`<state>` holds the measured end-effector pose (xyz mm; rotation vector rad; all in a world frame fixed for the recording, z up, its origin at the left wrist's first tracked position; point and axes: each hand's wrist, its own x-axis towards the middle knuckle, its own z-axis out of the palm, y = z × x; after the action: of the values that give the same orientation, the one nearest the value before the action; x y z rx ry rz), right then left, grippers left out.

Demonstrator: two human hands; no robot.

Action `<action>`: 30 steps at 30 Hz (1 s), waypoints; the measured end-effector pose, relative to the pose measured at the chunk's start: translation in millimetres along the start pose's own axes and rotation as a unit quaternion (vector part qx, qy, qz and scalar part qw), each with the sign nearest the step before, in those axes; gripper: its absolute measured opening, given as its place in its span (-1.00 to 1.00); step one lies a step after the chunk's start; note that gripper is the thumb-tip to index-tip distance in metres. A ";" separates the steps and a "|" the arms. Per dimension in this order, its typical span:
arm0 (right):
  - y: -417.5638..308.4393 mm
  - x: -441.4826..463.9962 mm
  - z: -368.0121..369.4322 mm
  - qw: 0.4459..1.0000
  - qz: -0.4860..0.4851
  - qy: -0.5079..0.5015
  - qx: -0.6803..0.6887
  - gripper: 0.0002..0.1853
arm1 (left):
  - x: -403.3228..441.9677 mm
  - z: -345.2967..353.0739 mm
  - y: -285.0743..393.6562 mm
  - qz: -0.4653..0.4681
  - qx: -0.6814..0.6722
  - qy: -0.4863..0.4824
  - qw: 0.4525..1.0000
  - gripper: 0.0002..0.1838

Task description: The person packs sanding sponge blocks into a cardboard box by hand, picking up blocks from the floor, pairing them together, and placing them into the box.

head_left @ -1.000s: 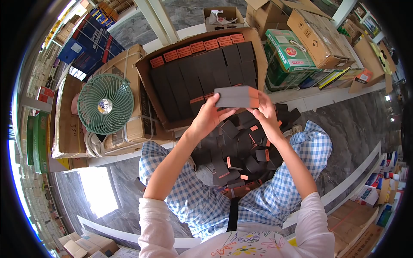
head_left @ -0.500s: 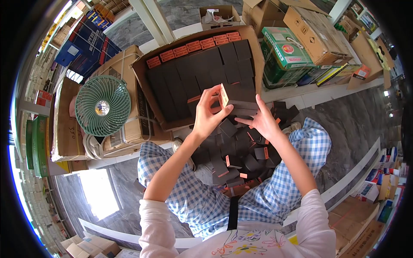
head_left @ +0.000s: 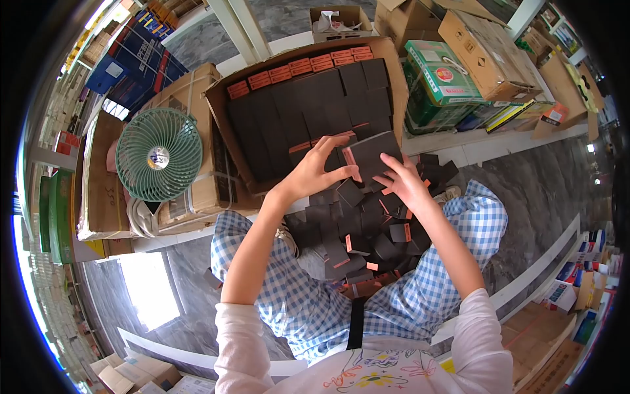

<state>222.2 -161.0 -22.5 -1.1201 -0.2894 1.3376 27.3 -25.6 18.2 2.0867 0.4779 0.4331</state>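
Observation:
A small black box (head_left: 375, 155) with an orange end is tilted in front of me, over the near right part of the large carton (head_left: 231, 146). My right hand (head_left: 405, 182) grips its right side, with a finger across the black face. At the orange end is my left hand (head_left: 314, 172), thumb and fingers spread apart; whether the thumb tip touches the box I cannot tell. Inside the carton, black boxes (head_left: 315, 98) stand packed in rows, with orange ends showing along the far edge. Below my hands, several loose black boxes (head_left: 349, 222) lie heaped between my legs.
A green fan (head_left: 159, 154) stands on a brown carton (head_left: 197, 118) to the left. Right of the large carton is a green box (head_left: 440, 75), with a brown carton (head_left: 489, 56) beside it. A white metal post (head_left: 241, 29) rises behind.
The black box has turned so its broad face shows more. My left hand has loosened from its orange end and shifted left, while my right hand has closed on the other side.

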 end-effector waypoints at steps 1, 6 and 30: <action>-1.6 -2.1 3.9 0.997 -0.030 0.018 -0.069 -0.43 | 0.3 -3.3 -0.4 -0.019 0.013 -0.024 0.999 -0.27; 13.5 -1.0 2.2 0.837 -0.304 -0.040 -0.453 -0.28 | -8.0 -2.9 1.0 0.039 0.085 -0.023 0.995 -0.28; 45.7 1.0 11.7 0.684 -0.148 -0.218 -0.681 -0.10 | -52.5 -99.2 -172.9 -0.197 0.244 -0.005 0.950 -0.32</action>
<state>185.6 -162.1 -52.4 -1.7733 -1.9876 0.9346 -94.3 105.8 -84.0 2.3771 1.0588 0.0671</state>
